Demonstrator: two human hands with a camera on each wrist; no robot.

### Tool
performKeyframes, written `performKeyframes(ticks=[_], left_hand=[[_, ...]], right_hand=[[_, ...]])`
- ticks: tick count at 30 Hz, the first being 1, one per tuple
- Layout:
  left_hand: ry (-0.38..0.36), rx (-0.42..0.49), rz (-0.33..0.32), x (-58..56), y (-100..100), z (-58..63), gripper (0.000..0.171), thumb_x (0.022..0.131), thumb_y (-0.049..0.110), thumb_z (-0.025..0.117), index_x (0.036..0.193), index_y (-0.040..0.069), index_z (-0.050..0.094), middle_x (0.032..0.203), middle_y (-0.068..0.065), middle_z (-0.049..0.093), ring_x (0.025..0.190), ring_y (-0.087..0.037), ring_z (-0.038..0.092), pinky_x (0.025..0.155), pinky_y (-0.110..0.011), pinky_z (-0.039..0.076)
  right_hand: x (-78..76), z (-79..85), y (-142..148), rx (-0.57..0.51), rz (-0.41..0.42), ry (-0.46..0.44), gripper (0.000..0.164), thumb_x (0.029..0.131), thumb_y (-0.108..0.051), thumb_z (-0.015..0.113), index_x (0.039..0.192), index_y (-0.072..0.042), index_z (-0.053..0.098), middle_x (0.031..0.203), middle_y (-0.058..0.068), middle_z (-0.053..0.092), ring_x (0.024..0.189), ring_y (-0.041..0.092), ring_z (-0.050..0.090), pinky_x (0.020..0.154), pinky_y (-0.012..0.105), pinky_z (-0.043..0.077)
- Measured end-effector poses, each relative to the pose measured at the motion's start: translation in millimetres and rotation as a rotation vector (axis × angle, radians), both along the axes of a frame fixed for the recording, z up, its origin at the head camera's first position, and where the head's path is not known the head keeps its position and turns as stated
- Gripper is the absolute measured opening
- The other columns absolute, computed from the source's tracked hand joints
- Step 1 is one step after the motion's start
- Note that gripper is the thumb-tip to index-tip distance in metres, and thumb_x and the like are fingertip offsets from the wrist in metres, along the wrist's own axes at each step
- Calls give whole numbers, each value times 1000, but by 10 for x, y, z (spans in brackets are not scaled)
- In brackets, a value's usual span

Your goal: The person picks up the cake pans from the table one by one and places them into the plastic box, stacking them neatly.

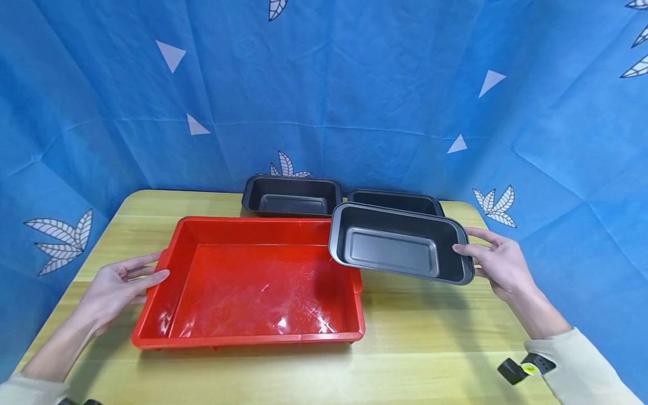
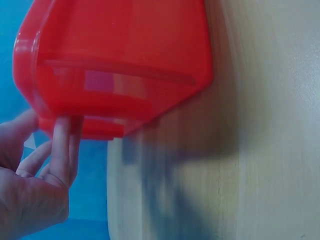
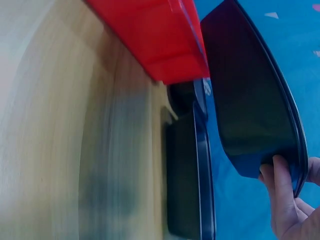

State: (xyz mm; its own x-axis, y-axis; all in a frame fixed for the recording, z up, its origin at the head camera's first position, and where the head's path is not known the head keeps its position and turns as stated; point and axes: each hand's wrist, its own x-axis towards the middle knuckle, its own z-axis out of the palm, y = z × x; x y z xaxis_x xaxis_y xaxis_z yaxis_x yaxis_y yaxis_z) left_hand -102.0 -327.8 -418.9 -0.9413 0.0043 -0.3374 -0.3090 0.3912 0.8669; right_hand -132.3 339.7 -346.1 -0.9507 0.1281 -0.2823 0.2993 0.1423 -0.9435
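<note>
My left fingers (image 2: 61, 150) grip the tray (image 1: 263, 295) by its end rim, toward the left edge of the bench (image 1: 405, 349) — I can't tell if it sits flat. My right fingers (image 3: 283, 182) pinch the pan (image 1: 392, 250) at one end, aloft near the far right corner, its other end over the tray. A second pan (image 1: 293, 203) and a third pan (image 1: 397, 198) line the far edge. I judge the pan light, stiff, sturdy, slightly slippery; it may droop from one end, so I'd grip its lip. The tray looks plastic — light, rather flexible, best held at its ends.
</note>
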Motion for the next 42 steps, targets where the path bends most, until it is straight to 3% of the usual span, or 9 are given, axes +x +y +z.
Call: performKeyframes(ticks=[6,11,19,32,42], left_hand=[[-4,28,9,14,6,-15,82,103,35,69,163,-4,29,102,26,67,90,-5,78,81,-36,68],[0,21,14,9,-3,-5,82,103,36,69,163,-4,30,101,27,67,89,-5,78,81,-36,68],[-7,0,14,9,-8,5,82,103,37,69,163,-2,29,102,26,66,89,-5,77,81,-35,68],[1,4,11,6,0,-10,82,103,36,69,163,-2,30,102,24,67,90,-4,77,81,-35,68],[0,19,19,-6,-1,-14,82,102,36,70,163,-3,30,100,27,66,89,-3,77,82,-35,68]], right_hand=[[-44,17,-175,32,40,-3,71,93,-7,78,155,-3,43,76,-14,78,69,4,74,62,22,62],[-55,11,-329,28,61,2,78,94,-5,75,160,4,35,79,-15,78,69,4,75,61,21,62],[-109,-9,-579,-12,75,6,74,93,-1,73,158,3,38,80,-14,78,70,5,75,62,24,64],[-163,-53,-954,44,142,32,66,94,-2,69,155,3,43,81,-13,78,72,3,74,62,23,63],[-193,-45,-1224,-16,160,30,64,94,-1,70,153,3,45,83,-10,78,72,5,74,67,25,65]])
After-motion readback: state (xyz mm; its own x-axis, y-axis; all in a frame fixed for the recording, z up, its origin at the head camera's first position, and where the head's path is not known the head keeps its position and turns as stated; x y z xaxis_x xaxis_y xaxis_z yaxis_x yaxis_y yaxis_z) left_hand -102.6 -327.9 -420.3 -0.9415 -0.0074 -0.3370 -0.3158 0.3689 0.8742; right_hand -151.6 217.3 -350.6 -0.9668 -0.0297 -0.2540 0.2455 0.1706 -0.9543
